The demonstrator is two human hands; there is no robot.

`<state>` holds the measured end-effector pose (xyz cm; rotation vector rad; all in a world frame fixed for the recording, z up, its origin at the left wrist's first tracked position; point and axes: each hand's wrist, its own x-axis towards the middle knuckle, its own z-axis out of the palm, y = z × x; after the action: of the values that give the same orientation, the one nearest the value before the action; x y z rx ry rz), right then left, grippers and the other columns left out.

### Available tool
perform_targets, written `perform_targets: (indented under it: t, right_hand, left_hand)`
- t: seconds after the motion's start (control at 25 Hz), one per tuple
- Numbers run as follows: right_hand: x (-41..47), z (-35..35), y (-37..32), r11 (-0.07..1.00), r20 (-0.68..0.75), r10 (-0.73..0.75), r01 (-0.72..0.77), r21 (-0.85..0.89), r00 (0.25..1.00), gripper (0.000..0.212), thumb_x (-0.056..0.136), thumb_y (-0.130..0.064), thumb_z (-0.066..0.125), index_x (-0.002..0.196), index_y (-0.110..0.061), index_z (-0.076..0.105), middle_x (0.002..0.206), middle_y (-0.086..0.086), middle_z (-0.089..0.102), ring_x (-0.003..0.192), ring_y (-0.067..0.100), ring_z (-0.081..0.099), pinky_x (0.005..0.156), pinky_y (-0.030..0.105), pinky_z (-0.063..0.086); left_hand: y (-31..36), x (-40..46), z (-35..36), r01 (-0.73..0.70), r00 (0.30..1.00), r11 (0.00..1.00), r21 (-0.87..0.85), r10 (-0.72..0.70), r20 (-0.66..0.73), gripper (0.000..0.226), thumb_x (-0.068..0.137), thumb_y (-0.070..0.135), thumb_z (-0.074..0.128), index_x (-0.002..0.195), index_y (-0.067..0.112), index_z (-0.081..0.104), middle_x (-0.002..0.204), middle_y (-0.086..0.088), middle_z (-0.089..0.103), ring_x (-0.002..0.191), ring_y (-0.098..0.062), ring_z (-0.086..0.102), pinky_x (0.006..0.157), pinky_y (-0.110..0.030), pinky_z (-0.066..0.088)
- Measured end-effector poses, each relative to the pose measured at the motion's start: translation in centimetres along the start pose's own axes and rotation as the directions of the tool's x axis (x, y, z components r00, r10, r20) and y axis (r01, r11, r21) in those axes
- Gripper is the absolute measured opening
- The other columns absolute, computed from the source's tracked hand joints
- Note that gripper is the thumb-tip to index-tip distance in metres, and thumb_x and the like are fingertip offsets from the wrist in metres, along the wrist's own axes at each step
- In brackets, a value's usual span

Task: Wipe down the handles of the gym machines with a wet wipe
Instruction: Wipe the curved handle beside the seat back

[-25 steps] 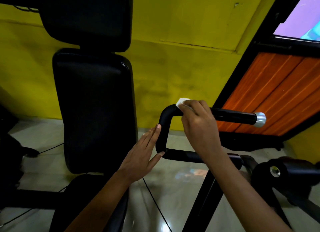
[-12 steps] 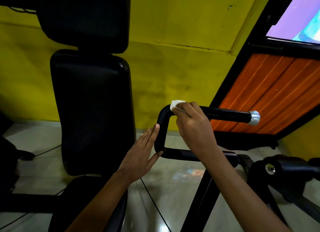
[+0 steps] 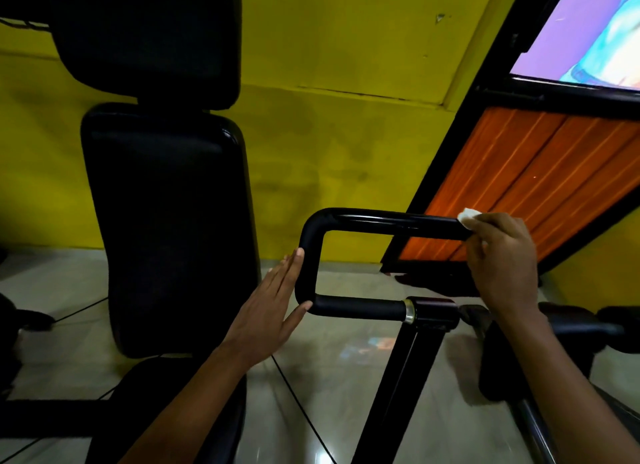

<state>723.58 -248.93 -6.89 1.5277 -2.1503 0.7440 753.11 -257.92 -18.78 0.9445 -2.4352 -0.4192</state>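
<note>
Since a second ago, right hand [image 3: 502, 259] has slid the wipe [image 3: 468, 216] from the bend to the handle's [image 3: 381, 221] far end, fingers curled round both. Left hand [image 3: 270, 311], fingers straight and together, presses flat on the handle's upright bend.

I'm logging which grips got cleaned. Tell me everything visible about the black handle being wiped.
The handle is a glossy black tube bent into a sideways U, its lower bar matte-wrapped and ending at a metal collar on the frame. The right hand pinches a white wipe round the upper bar's far end; the left hand rests flat against the bend.
</note>
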Motion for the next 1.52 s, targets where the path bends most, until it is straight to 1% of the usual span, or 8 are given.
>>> perform_targets:
  t: [0.28, 0.48, 0.68, 0.92, 1.04, 1.16, 1.32, 1.52]
  right_hand:
    - [1.8, 0.3, -2.0, 1.0, 0.044, 0.024, -0.023, -0.018, 0.999, 0.022, 0.087, 0.004, 0.054, 0.105, 0.004, 0.067, 0.097, 0.019, 0.064, 0.09, 0.032, 0.053, 0.069, 0.027, 0.033]
    - [1.7, -0.3, -2.5, 0.981, 0.115, -0.193, 0.193, 0.01, 0.974, 0.021, 0.082, 0.006, 0.059, 0.101, 0.003, 0.068, 0.092, 0.017, 0.065, 0.084, 0.031, 0.056, 0.065, 0.029, 0.035]
    - [3.2, 0.8, -3.5, 0.996, 0.123, -0.085, 0.087, -0.012, 0.989, 0.023, 0.083, 0.007, 0.053, 0.099, 0.004, 0.069, 0.096, 0.022, 0.065, 0.089, 0.037, 0.057, 0.072, 0.037, 0.046]
    - [2.9, 0.6, -7.0, 0.955, 0.194, -0.294, 0.28, 0.095, 0.936, 0.024, 0.077, 0.012, 0.056, 0.095, 0.004, 0.071, 0.087, 0.02, 0.065, 0.079, 0.037, 0.057, 0.066, 0.044, 0.051]
    - [3.7, 0.0, -5.6, 0.977, 0.169, -0.21, 0.201, 0.07, 0.963, 0.023, 0.078, 0.012, 0.055, 0.093, 0.004, 0.071, 0.09, 0.022, 0.067, 0.081, 0.038, 0.061, 0.071, 0.04, 0.052]
    - [4.9, 1.1, -8.0, 0.979, 0.2, -0.199, 0.184, 0.089, 0.959, 0.023, 0.079, 0.009, 0.053, 0.094, 0.004, 0.07, 0.094, 0.022, 0.067, 0.083, 0.036, 0.063, 0.072, 0.041, 0.054]
    - [3.1, 0.8, -10.7, 0.927, 0.226, -0.357, 0.316, 0.201, 0.906, 0.024, 0.079, 0.01, 0.055, 0.098, 0.004, 0.07, 0.09, 0.019, 0.066, 0.082, 0.035, 0.059, 0.068, 0.043, 0.053]
    - [4.3, 1.3, -10.0, 0.962, 0.191, -0.263, 0.243, 0.123, 0.946, 0.023, 0.078, 0.009, 0.056, 0.094, 0.003, 0.071, 0.089, 0.02, 0.066, 0.081, 0.037, 0.06, 0.068, 0.045, 0.054]
  left_hand:
    - [0.1, 0.0, 0.2, -0.002, 1.0, 1.0, -0.011, 0.001, -0.021, 0.074, 0.094, 0.056, 0.024, 0.145, 0.034, -0.025, 0.153, 0.024, -0.018, 0.14, 0.009, -0.011, 0.112, -0.012, -0.001]
    - [0.5, 0.0, 0.2, 0.0, 1.0, 0.997, -0.077, -0.001, -0.023, 0.082, 0.096, 0.046, 0.039, 0.144, 0.035, -0.026, 0.136, -0.003, 0.043, 0.115, -0.013, 0.045, 0.092, -0.022, 0.036]
    - [0.0, -0.3, 0.6, -0.04, 0.995, 0.998, -0.043, 0.035, -0.098, 0.078, 0.094, 0.049, 0.033, 0.147, 0.03, -0.021, 0.117, -0.002, 0.051, 0.096, -0.011, 0.048, 0.081, -0.023, 0.04]
    - [-0.1, -0.2, 0.8, -0.05, 0.995, 0.998, -0.033, 0.047, -0.085, 0.077, 0.095, 0.048, 0.034, 0.149, 0.026, -0.017, 0.127, -0.002, 0.047, 0.105, -0.015, 0.048, 0.087, -0.028, 0.045]
    - [-0.6, 0.0, 0.6, -0.061, 0.994, 0.998, 0.021, 0.063, -0.092, 0.077, 0.096, 0.047, 0.038, 0.151, 0.021, -0.011, 0.157, -0.001, 0.015, 0.138, -0.017, 0.03, 0.107, -0.037, 0.038]
    - [-0.7, 0.1, 0.7, -0.076, 0.993, 0.993, 0.085, 0.083, -0.083, 0.076, 0.097, 0.046, 0.037, 0.151, 0.015, -0.006, 0.16, -0.002, -0.009, 0.147, -0.02, 0.006, 0.116, -0.04, 0.025]
    - [-0.7, 0.2, 0.6, -0.056, 0.998, 0.988, 0.146, 0.062, -0.034, 0.077, 0.097, 0.05, 0.033, 0.151, 0.014, -0.009, 0.16, -0.002, -0.011, 0.147, -0.02, 0.005, 0.115, -0.042, 0.028]
    - [-0.9, 0.4, 0.5, -0.078, 0.996, 0.98, 0.184, 0.085, -0.027, 0.078, 0.098, 0.048, 0.037, 0.151, 0.012, -0.009, 0.16, -0.004, -0.01, 0.148, -0.02, 0.004, 0.115, -0.043, 0.028]
